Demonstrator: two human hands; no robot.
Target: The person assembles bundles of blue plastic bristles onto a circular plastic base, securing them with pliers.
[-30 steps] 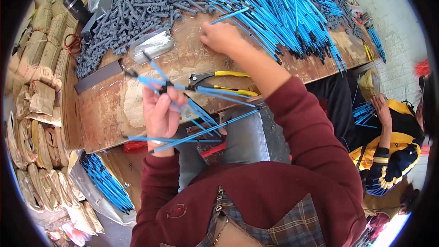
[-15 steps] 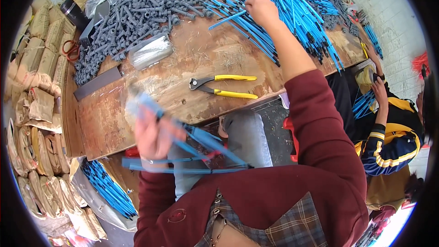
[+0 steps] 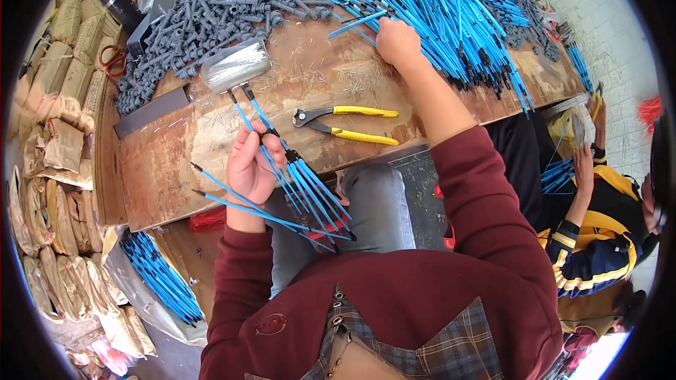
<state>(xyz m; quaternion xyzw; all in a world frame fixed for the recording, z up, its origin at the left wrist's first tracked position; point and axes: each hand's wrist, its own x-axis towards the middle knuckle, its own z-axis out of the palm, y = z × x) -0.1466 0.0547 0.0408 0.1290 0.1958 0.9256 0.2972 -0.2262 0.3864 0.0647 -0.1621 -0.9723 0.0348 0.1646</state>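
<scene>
My left hand (image 3: 253, 165), over the table's front edge, is closed around several thin blue rods (image 3: 310, 181) with black ends. They fan out above my lap, and some cross below at a different angle. My right hand (image 3: 398, 42) reaches to the left edge of a large heap of blue rods (image 3: 451, 21) on the table. Its fingers are curled on a blue rod (image 3: 355, 24) that pokes out to the left; the fingertips are partly hidden. Between my hands lie end-cutting pliers (image 3: 362, 110) with yellow handles, jaws toward the left.
Dark grey plastic fittings (image 3: 232, 10) cover the table's back. A clear tray of thin metal pins (image 3: 237, 65) and loose pins lie in front. Red scissors (image 3: 113, 60) are far left. Bundled blue rods (image 3: 160, 278) stand low left. A co-worker (image 3: 598, 218) handles blue rods at right.
The rods in my left hand have swung from a blur into clear view, and that hand has shifted slightly right and up. My right hand has moved a little down and left at the heap.
</scene>
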